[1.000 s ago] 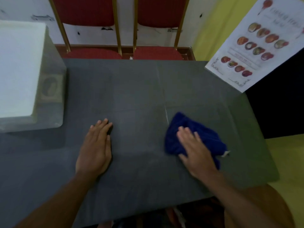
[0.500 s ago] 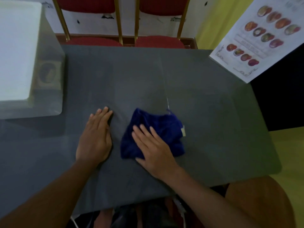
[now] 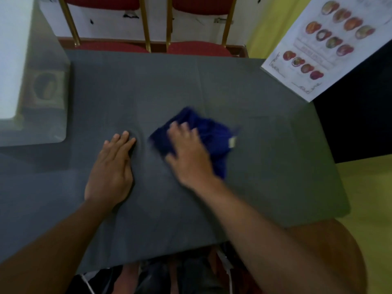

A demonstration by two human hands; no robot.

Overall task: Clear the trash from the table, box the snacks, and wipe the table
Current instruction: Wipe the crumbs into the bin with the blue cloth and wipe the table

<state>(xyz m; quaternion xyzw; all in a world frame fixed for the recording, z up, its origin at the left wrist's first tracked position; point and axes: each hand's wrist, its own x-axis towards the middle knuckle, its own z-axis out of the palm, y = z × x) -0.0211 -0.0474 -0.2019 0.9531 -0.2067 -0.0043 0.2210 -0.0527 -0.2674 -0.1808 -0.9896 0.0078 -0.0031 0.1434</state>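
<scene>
Plainly the wiping stage is under way: the right hand [image 3: 188,153] lies flat on the blue cloth [image 3: 203,136], fingers [image 3: 180,129] spread and pressing down rather than curled round it, so its grip is an open palm pinning the cloth to the table [image 3: 265,155]; the blur on hand and cloth suggests a stroke in progress. The left hand [image 3: 112,168] rests just beside the cloth, toward the clear box, palm down and fingers together, holding nothing, and seems only to steady the dark covering, which puckers slightly at its fingertips. The cloth sits near the middle of the table, a small pale tag showing on its edge away from the box. No wrappers, cups or loose snacks can be seen on the dark surface around the cloth, so clearing the trash looks finished. The clear box [image 3: 48,98] stands at the table's end beyond the left hand, well apart from the cloth, with a white lid or sheet over it and something brownish dimly visible inside, so boxing appears done too, though the contents cannot be made out. What looks left is wiping the stretches farther from the box and along the far edge by the red chairs [image 3: 148,46].
</scene>
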